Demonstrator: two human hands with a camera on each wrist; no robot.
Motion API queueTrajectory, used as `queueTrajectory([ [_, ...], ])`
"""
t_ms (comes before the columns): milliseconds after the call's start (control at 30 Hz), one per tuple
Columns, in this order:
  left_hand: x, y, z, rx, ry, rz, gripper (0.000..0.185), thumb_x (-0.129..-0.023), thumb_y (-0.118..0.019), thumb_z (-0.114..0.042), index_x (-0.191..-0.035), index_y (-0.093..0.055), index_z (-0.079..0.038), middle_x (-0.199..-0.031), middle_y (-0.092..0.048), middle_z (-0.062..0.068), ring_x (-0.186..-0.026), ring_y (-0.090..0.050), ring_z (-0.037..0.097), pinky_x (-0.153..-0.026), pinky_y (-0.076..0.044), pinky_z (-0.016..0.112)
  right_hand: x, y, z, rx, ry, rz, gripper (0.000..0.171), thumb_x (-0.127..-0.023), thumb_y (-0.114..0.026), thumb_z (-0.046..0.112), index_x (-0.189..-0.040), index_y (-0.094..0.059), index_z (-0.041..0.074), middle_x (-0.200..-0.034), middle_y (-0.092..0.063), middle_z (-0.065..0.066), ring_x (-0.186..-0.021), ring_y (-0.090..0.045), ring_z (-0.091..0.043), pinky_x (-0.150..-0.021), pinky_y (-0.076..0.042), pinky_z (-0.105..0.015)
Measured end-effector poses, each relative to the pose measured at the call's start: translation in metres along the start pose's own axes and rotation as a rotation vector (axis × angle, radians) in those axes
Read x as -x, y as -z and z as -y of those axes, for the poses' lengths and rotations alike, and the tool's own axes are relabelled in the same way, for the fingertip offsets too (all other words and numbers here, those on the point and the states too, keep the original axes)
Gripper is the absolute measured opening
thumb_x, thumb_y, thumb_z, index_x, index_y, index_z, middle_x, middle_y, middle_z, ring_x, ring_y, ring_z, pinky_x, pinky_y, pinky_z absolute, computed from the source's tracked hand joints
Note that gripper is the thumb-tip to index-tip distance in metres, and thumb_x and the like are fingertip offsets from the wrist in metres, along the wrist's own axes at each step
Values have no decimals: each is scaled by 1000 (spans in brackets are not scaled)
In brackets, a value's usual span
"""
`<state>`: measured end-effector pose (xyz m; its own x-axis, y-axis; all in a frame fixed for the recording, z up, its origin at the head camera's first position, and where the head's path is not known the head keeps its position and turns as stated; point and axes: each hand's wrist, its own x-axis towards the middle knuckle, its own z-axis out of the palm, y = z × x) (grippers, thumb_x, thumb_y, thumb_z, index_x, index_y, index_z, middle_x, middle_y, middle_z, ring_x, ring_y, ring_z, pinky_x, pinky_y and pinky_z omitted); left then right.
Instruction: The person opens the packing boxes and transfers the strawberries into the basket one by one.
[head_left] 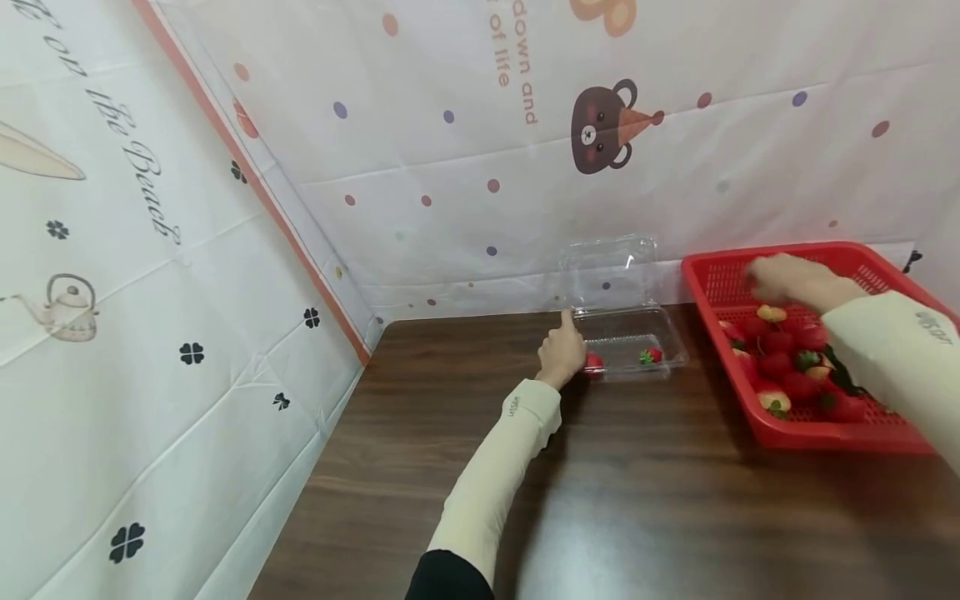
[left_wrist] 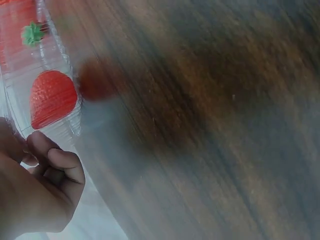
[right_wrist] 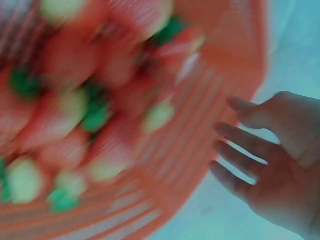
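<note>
A clear plastic clamshell box (head_left: 628, 342) stands on the table with its lid raised against the back wall. One strawberry (head_left: 593, 363) lies in its near left corner, another strawberry (head_left: 651, 356) further right. My left hand (head_left: 561, 350) holds the box's left edge, its lower fingers curled beside the wall in the left wrist view. My right hand (right_wrist: 280, 160) hangs above the red basket (head_left: 772, 433), fingers apart and nothing between them. Red strawberries (head_left: 780, 362) are heaped in the basket, some with pale tips and green leaves.
The dark wooden table (head_left: 637, 500) extends toward me. A printed white cloth (head_left: 450, 208) covers the wall right behind the box and basket. Another cloth-covered wall (head_left: 187, 400) borders the table on the left.
</note>
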<state>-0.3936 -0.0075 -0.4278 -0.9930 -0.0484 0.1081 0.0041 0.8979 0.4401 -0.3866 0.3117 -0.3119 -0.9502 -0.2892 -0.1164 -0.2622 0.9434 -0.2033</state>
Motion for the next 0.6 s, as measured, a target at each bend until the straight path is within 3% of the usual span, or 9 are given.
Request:
queueTrajectory([
  [133, 0, 1, -2, 62, 27, 24, 21, -107, -47, -26, -127, -47, -20, -104, -76, 14, -92, -74, 32, -76, -56, 45, -24, 8, 50, -3, 94, -183, 33, -90, -59, 0, -120, -65, -11, -109, -69, -34, -77, -67, -34, -65, -56, -47],
  [233, 1, 1, 1, 115, 33, 52, 26, -108, -45, -27, -133, -48, -22, -109, -75, 14, -96, -74, 33, -79, -56, 46, -34, 0, 90, -24, 147, -193, 28, -90, -60, 2, -114, -69, -8, -109, -71, -31, -80, -70, -35, -67, -58, -47],
  [300, 2, 2, 3, 139, 45, 61, 29, -109, -43, -27, -137, -49, -25, -111, -75, 13, -98, -73, 33, -80, -55, 46, -40, -10, 114, -32, 178, -113, 21, -90, -63, 4, -106, -71, -7, -103, -73, -29, -82, -71, -35, -71, -59, -46],
  [400, 2, 5, 6, 147, 67, 66, 31, -110, -39, -26, -139, -49, -27, -111, -75, 12, -99, -73, 32, -82, -55, 47, -48, -33, 144, -34, 204, 80, 21, -93, -64, 11, -101, -72, -7, -95, -74, -22, -80, -69, -30, -72, -58, -41],
  [500, 2, 9, 6, 154, 68, 60, 30, -110, -39, -26, -138, -50, -27, -109, -75, 11, -98, -73, 32, -83, -54, 48, -53, -54, 163, -52, 166, 275, 29, -97, -61, 19, -107, -70, -7, -99, -73, -19, -82, -66, -25, -73, -56, -36],
  [600, 2, 10, 3, 145, 58, 60, 29, -110, -38, -27, -137, -49, -28, -111, -75, 12, -99, -73, 33, -84, -54, 48, -57, -70, 171, -18, 107, 355, 30, -98, -59, 23, -105, -69, -4, -101, -70, -16, -87, -64, -25, -78, -55, -38],
])
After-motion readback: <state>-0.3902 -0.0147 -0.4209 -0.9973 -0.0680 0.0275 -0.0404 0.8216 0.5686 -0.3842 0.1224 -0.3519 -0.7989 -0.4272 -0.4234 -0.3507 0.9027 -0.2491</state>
